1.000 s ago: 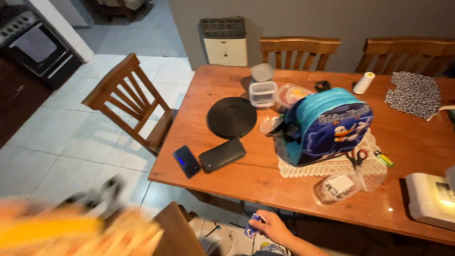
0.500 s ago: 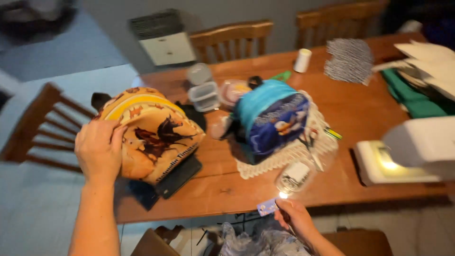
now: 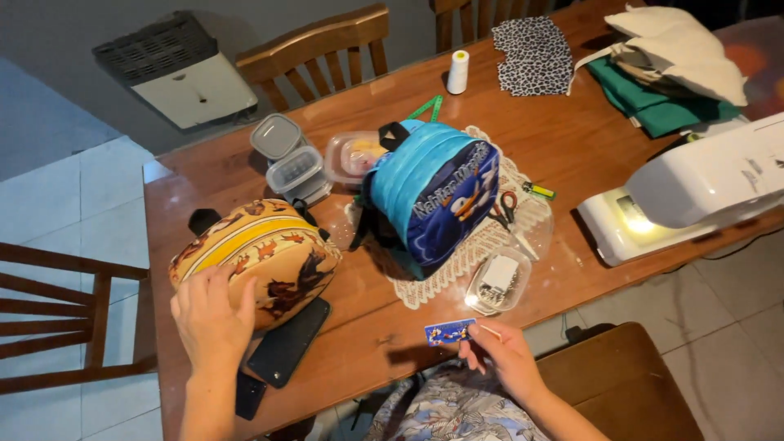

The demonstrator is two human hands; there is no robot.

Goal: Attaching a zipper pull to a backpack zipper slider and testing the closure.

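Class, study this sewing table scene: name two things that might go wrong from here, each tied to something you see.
1. The left hand presses the tan backpack onto a dark flat case lying near the table edge; a shove might slide it off.
2. The right hand holds a small blue card beside a clear plastic box close to the front edge, which a stray sleeve might knock down.

- Left hand (image 3: pixel 211 317) is out over the near-left of the scene, palm down, fingers spread and curved, pressing flat rather than pinching.
- Its bare forearm runs straight up from the near edge, wrist in line with the arm.
- Right hand (image 3: pixel 505 353) sits near centre, lower and closer to the body, thumb and fingertips pinched together.
- The right forearm comes in from the near right, angled leftwards, wrist slightly bent.
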